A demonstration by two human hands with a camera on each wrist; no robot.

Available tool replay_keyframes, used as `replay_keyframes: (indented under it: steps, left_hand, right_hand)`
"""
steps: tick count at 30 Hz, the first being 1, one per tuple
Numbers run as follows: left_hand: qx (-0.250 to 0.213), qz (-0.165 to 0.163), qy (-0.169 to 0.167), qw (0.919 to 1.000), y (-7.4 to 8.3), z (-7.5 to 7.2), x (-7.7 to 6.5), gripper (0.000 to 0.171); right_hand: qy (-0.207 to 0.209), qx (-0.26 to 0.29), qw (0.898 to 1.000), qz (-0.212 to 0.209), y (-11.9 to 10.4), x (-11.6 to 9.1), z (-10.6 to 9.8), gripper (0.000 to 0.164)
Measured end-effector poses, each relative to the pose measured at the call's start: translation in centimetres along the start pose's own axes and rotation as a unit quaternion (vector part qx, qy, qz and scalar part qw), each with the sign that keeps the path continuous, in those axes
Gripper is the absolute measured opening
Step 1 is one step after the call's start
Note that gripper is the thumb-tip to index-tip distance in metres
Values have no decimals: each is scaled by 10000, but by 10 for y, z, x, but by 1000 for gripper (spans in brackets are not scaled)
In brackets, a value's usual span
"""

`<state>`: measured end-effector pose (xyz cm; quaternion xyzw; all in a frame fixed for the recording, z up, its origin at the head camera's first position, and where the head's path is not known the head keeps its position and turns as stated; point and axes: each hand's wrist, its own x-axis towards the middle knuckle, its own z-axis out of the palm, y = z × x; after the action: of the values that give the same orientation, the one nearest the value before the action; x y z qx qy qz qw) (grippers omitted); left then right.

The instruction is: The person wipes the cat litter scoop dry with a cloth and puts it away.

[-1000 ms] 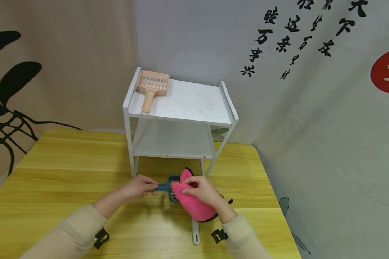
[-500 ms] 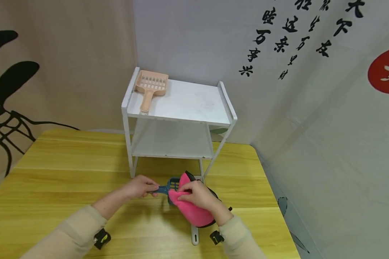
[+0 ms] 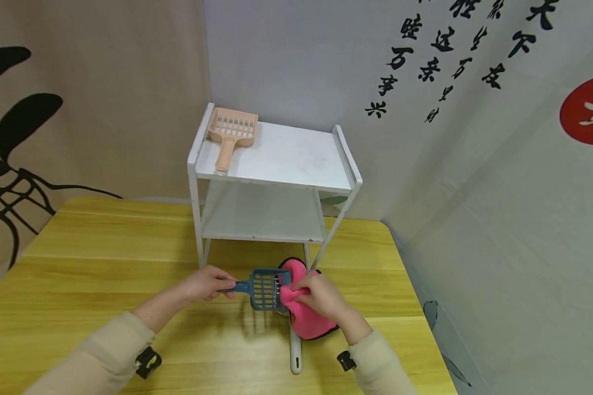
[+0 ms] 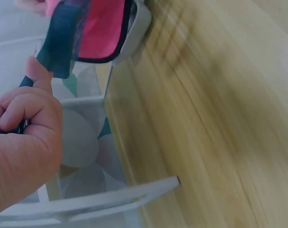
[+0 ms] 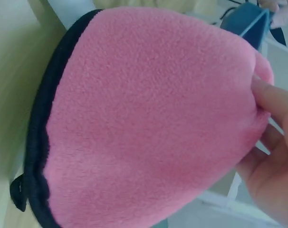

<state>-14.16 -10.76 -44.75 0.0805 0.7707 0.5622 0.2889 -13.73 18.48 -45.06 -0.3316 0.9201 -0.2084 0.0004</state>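
Left hand (image 3: 205,283): holding, its thumb and curled fingers on the handle of a dark blue slotted plastic scoop (image 3: 252,288).
Right hand (image 3: 323,299): narrow, pinching a gathered fold of a pink fleece cloth piece with black trim (image 3: 307,319).
Blue scoop: raised above the counter, handle to the left, slotted head to the right, its shadow falling on the near side; the head's right end overlaps the cloth, and exact contact with the fold is hard to tell.
Pink cloth: right of the blue scoop, bunched at the pinch and spreading toward the near right; a small black loop shows on its trim in the right wrist view.
Grey handle: a long light grey handle with a slotted end (image 3: 295,351) lies on the counter, pointing near; its far part is hidden.
White rack: a white two-tier stand (image 3: 298,153) on the far side.
Peach scoop: a peach slotted plastic scoop (image 3: 229,141) on the top tier, at left.
Counter: yellow wood-grain counter (image 3: 104,263) beneath everything.
Backdrop: pale fabric with black brush characters (image 3: 429,69) at far right.
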Motion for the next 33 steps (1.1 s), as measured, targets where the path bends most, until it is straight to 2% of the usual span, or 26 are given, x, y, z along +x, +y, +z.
replay_keyframes:
  steps: [3,8,10,13,18,23,25,27,33]
  left_hand:
    - [77,58,-51,9999,-1,-5,-2,33]
    - [199,174,-162,9995,0,-8,-4,30]
    - [255,193,-182,9993,-1,-9,-4,29]
    - [267,189,-207,9993,-3,-8,-3,28]
    - [245,214,-364,9988,-1,-1,2,27]
    - [335,352,-465,9977,7,7,5,25]
    - [367,427,-487,9972,11,10,5,24]
    - [377,475,-469,9971,12,11,5,24]
    - [400,617,-376,9966,14,12,3,22]
  right_hand:
    - [94,201,9993,292,8,-3,-5,11]
    - [433,37,9957,815,14,-6,-19,12]
    - [595,68,9932,999,12,-4,-26,14]
    - [688,440,9897,1174,4,2,-34,16]
    - [646,900,9894,942,-18,17,-32,18]
    - [515,310,9961,651,-32,27,-11,15]
    - [488,94,9965,670,-34,29,-4,15]
    - [512,103,9961,712,-33,30,-1,13]
    - [480,438,9935,930,-25,30,-1,12]
